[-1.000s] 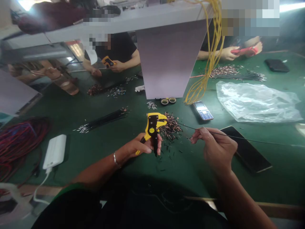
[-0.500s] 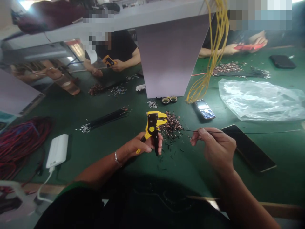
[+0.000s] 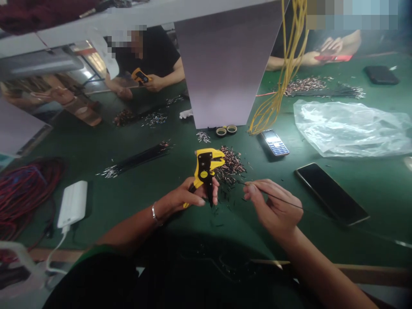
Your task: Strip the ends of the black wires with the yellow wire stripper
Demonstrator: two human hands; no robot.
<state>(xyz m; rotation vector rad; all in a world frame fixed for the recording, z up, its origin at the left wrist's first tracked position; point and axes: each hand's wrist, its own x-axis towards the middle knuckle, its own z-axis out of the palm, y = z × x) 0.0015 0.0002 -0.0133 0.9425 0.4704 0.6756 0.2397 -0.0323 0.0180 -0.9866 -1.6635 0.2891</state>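
Note:
My left hand (image 3: 193, 193) is closed around the handles of a yellow and black wire stripper (image 3: 204, 174), its jaws pointing right. Between thumb and fingers, my right hand (image 3: 277, 204) pinches a thin black wire (image 3: 283, 201). One end of the wire points left toward the stripper, apart from its jaws; the other trails off to the lower right. Behind the jaws lies a heap of short copper-tipped wire scraps (image 3: 232, 165), with black bits of insulation scattered in front. A bundle of black wires (image 3: 138, 159) rests on the green table to the left.
A keypad phone (image 3: 275, 143), a dark smartphone (image 3: 331, 193) and a plastic bag (image 3: 350, 128) lie on the right. Yellow wires (image 3: 280, 94) hang beside a white panel (image 3: 225, 68). At left are a power bank (image 3: 72, 204) and red-blue cable coils (image 3: 28, 197). Co-workers sit across.
My right hand has moved left, nearer the stripper, and turned, so the wire now slants down to the right. My left hand still grips the stripper in nearly the same place.

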